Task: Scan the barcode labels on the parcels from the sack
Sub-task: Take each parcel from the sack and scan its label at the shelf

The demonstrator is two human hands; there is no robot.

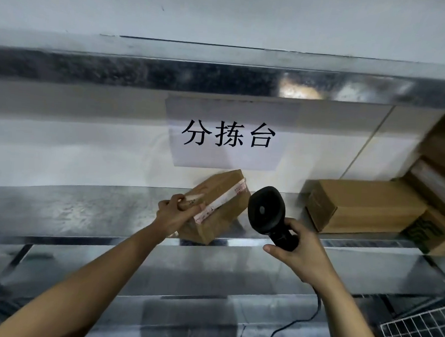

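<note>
While left hand (pixel 173 213) grips taped parcel (pixel 217 207), sign (pixel 228 135) reads 分拣台

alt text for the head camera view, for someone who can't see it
A person's left hand grips a tilted cardboard parcel on a metal shelf while the right hand holds a black barcode scanner beside it. More cardboard boxes sit to the right, under a paper sign.

The parcel (pixel 218 204) is showing matt brown cardboard with glossy tape; the scanner (pixel 267 210) is looking matt black plastic; the worktop (pixel 83 212) is gleaming as mottled metal.
</note>
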